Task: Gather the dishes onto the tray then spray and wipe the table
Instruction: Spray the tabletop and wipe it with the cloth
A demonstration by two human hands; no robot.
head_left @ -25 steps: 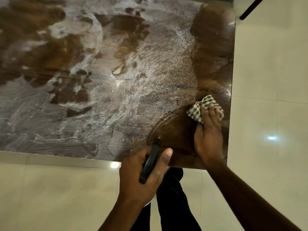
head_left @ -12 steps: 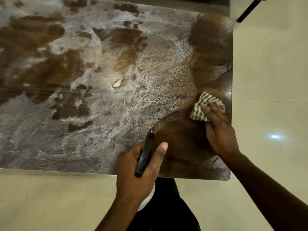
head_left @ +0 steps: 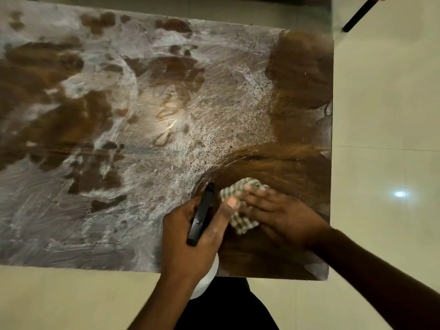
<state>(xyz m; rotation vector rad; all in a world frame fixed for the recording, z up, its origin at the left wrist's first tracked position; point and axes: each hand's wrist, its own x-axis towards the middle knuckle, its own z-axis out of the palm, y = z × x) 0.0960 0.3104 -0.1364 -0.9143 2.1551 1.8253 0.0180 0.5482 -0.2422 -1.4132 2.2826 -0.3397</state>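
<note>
Head view: the brown wood table (head_left: 302, 67) is the big thing here. Most of its top is white w/ smeary foam. The right end and the near right corner look dark and clean.

The right hand (head_left: 283, 215) is flat on the table near that corner. It presses down on a green & white check cloth (head_left: 240, 225), fingers spread over it. The cloth lies on the clean dark part, right by the edge of the foam.

The left hand (head_left: 190, 236) is just beside the cloth, touching it w/ the thumb. It is wrapped tight round a spray bottle (head_left: 201, 215). The black top points out over the table. The white body peeks out under the hand at the table's near edge.

Pale floor (head_left: 385, 115) is all round the table.
</note>
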